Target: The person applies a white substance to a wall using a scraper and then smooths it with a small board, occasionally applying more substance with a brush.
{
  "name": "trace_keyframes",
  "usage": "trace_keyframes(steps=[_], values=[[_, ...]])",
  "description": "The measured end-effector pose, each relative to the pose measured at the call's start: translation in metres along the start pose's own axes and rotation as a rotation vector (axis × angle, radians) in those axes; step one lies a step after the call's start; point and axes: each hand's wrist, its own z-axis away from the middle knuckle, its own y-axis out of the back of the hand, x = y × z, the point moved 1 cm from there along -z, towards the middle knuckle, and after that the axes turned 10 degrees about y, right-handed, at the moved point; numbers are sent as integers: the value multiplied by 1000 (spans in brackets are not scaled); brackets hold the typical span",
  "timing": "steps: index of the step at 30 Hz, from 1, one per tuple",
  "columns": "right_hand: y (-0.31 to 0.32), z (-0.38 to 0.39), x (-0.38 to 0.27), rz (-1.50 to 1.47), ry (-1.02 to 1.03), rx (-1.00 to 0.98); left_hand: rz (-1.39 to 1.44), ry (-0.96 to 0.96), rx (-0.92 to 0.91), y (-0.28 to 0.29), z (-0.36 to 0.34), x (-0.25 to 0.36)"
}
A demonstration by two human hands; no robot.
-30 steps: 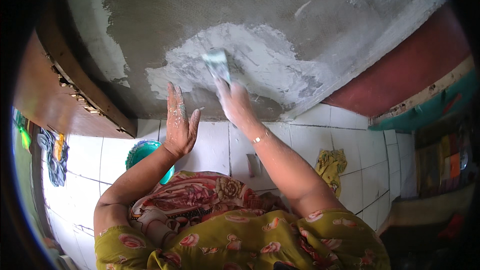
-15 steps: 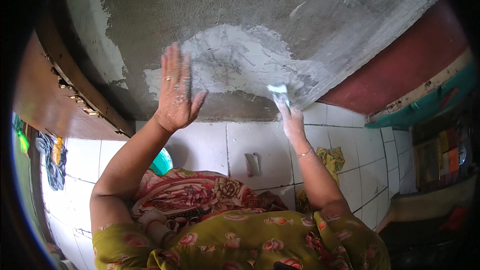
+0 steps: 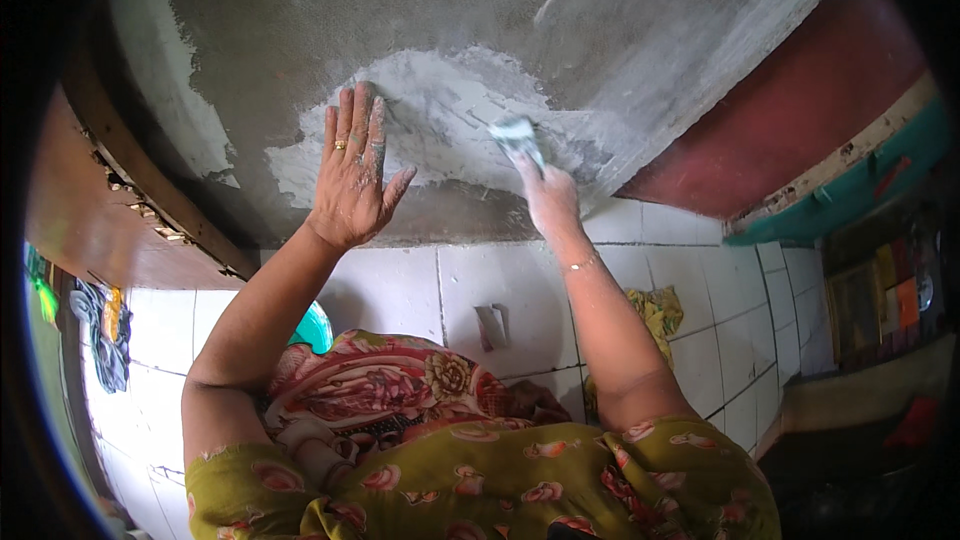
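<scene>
A grey wall (image 3: 400,0) in front of me carries a white putty patch (image 3: 440,105) with rough edges. My right hand (image 3: 552,202), dusted white, is closed around the handle of a putty knife (image 3: 515,138). Its broad whitish-green head, blurred by motion, lies over the right part of the patch. My left hand (image 3: 350,170) is spread flat, palm toward the wall, at the patch's left side. It looks to be resting on the surface, though the contact is hidden. White specks and a ring show on it.
Below is a white tiled floor (image 3: 400,275). A small bent piece (image 3: 490,327), a yellow cloth (image 3: 652,315) and a teal tub (image 3: 313,328) lie near me. A curved wooden panel (image 3: 150,180) stands left; a dark red surface (image 3: 790,110) is at right.
My right hand has moved up and left with the putty knife, onto the patch. My left hand, blurred before, is now still, its fingers at the wall.
</scene>
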Motion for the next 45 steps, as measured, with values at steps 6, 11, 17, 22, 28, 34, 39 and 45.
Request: trace_keyframes(steps=[6,11,17,22,28,34,39,45], values=[[3,-6,5,7,8,34,-16,9,1,-3,1,0],[13,-14,-58,68,100,-22,5,22,12,-13,3,4],[35,-4,13,126,9,10,24,28,-2,-9,1,6],[28,-20,-54,43,19,-103,38,17,30,-13,3,3],[36,-22,-63,89,59,-102,36,66,16,-8,8,0],[48,-12,13,312,8,-39,45,37,27,-7,5,-2],[36,-21,-46,172,96,-63,54,62,51,-13,7,3],[63,-16,10,187,12,-75,8,90,15,-7,6,2]])
